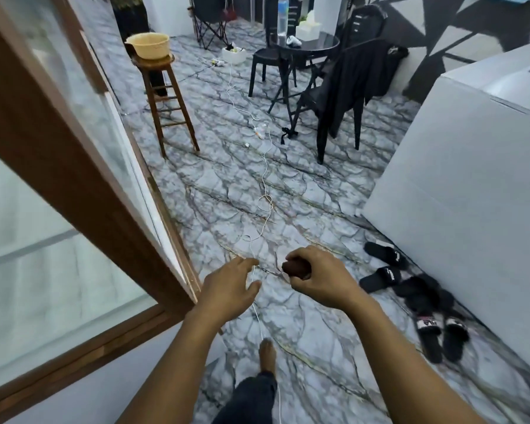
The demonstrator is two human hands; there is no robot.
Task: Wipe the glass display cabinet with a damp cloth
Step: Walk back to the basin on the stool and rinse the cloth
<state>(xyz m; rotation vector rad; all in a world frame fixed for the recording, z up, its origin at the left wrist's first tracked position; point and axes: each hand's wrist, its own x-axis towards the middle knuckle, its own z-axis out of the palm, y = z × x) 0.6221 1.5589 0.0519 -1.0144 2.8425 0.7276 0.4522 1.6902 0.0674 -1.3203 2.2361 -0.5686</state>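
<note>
The cloth [296, 268] is a small dark brown wad inside the right grip [315, 280]. The fingers curl round it, and only one end shows, on the side toward the left grip [230, 289]. It is squeezed into a ball, I think because it is only being carried and is not wiping now. It touches no glass.

The left grip is just beside it and holds nothing, its fingers loosely spread and relaxed. It seems free to help, maybe to unfold the cloth.

The glass display cabinet [28, 255] stands to the left of both grips, its brown wooden frame near the left one. It runs forward along the floor [318, 209], away from the person.

Far ahead of the grips, beside the cabinet, a yellow basin [149, 45] sits on a wooden stool [166, 102]. I guess it holds the water for wetting the cloth, but what is inside is not visible.

A white cable [265, 179] lies on the floor under the grips and runs forward. A bare foot [267, 354] steps close to it, so tripping is a risk.

To the right of the right grip are black slippers [383, 264].
</note>
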